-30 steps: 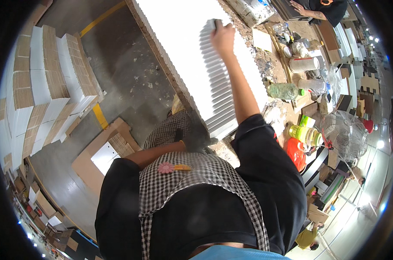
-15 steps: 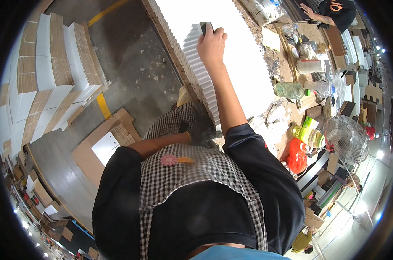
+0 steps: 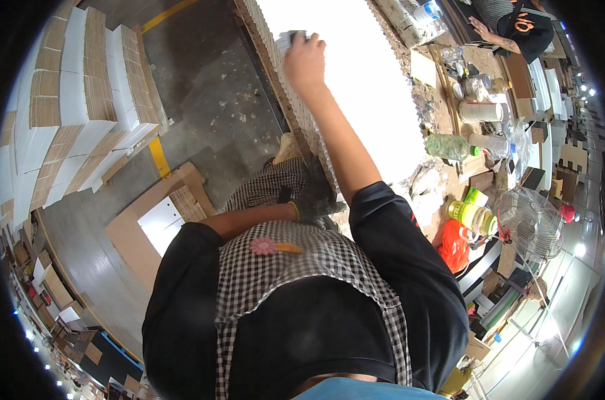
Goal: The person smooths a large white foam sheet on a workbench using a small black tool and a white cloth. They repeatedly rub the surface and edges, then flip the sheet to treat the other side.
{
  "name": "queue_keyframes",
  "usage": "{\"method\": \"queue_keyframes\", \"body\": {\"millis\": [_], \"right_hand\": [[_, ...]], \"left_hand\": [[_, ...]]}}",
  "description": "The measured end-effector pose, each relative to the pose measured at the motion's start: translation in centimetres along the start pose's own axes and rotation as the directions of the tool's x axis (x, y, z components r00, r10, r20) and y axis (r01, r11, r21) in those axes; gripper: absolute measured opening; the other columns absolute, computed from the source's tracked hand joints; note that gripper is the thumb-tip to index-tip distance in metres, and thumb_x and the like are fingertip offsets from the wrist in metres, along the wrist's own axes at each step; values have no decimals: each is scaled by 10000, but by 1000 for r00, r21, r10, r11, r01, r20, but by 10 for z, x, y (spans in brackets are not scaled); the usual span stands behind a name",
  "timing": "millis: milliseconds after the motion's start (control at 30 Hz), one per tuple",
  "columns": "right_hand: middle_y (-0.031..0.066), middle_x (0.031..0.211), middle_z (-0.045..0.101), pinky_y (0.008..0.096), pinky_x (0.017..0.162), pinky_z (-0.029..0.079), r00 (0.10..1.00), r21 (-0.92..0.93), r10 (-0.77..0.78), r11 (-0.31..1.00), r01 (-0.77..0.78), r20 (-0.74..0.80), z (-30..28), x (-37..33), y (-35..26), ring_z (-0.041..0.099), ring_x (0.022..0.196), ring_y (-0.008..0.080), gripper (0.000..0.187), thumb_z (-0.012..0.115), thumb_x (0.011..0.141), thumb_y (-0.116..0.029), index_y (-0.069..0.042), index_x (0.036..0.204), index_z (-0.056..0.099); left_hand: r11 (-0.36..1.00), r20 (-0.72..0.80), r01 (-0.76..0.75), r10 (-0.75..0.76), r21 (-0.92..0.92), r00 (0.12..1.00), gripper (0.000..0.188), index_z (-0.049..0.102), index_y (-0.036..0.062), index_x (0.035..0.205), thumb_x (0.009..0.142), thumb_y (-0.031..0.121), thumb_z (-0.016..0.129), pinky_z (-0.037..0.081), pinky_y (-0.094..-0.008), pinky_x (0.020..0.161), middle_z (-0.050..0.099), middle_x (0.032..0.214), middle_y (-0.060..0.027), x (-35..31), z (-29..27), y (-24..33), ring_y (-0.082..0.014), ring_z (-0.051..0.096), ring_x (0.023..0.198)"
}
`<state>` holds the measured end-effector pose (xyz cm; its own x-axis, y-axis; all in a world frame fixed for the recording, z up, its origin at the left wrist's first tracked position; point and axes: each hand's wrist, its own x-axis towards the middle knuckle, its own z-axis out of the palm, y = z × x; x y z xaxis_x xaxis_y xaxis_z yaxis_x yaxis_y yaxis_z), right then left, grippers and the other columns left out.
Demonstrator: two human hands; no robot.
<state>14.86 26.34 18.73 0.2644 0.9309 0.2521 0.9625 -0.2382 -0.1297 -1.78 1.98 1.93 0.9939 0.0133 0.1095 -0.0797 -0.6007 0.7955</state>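
Observation:
My right hand (image 3: 305, 67) reaches far forward over a bright white panel (image 3: 362, 93). Its fingers are closed round a small dark block (image 3: 297, 36), held at the panel's left edge; glare hides the block's exact kind. That edge looks ridged, like many thin layers stacked up. My left forearm (image 3: 256, 222) crosses in front of my waist, a yellow band at the wrist. Beyond the wrist, dark shadow and the checkered apron (image 3: 269, 250) hide my left hand's fingers.
Right of the panel, a cluttered bench holds a green bottle (image 3: 449, 146), a yellow-green jug (image 3: 472, 217), a red plastic bag (image 3: 454, 247) and a wire fan (image 3: 530, 223). Stacked white boards (image 3: 72, 73) rise at the left. A co-worker's arm (image 3: 496, 40) shows at far right.
My right hand has slid left with the dark block, from over the panel to its left edge. My left arm stays across my waist. The view has shifted slightly.

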Motion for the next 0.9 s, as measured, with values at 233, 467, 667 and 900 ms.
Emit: {"method": "queue_keyframes", "body": {"millis": [233, 467, 667, 900], "right_hand": [[285, 1121, 560, 529, 965, 478, 983, 368, -160, 912, 183, -91, 4, -31, -39, 529, 1079, 443, 436, 641, 893, -91, 45, 1303, 580], [281, 1111, 561, 526, 941, 492, 964, 279, -252, 934, 221, 81, 15, -24, -17, 539, 1053, 430, 488, 638, 918, -111, -4, 1387, 556], [275, 1145, 567, 516, 907, 475, 994, 206, 92, 976, -76, -66, 11, 21, 11, 543, 1031, 435, 395, 617, 920, -112, 24, 1289, 583], [264, 1208, 589, 540, 1012, 470, 932, 434, -358, 848, 305, 45, 30, 21, -30, 561, 1105, 447, 473, 661, 913, -163, 8, 1350, 601]], "left_hand": [[1000, -14, -7, 7, 4, 1000, 438, 629, 127, 1356, 992, 371, 617, 477, -481, 849, 621, 1094, -156, 3, -1, 0, -317, 591, 992], [1000, -25, -11, 11, 7, 1000, 451, 636, 130, 1351, 980, 387, 632, 477, -489, 823, 622, 1064, -153, 2, 0, 1, -320, 589, 962], [1000, -38, -15, 16, 25, 999, 461, 643, 133, 1346, 970, 400, 645, 478, -496, 801, 623, 1037, -151, 5, 1, 2, -322, 588, 937], [999, -54, -22, 25, 47, 998, 474, 650, 137, 1341, 958, 416, 660, 478, -504, 776, 624, 1006, -148, 6, 1, 4, -325, 587, 908]]}}
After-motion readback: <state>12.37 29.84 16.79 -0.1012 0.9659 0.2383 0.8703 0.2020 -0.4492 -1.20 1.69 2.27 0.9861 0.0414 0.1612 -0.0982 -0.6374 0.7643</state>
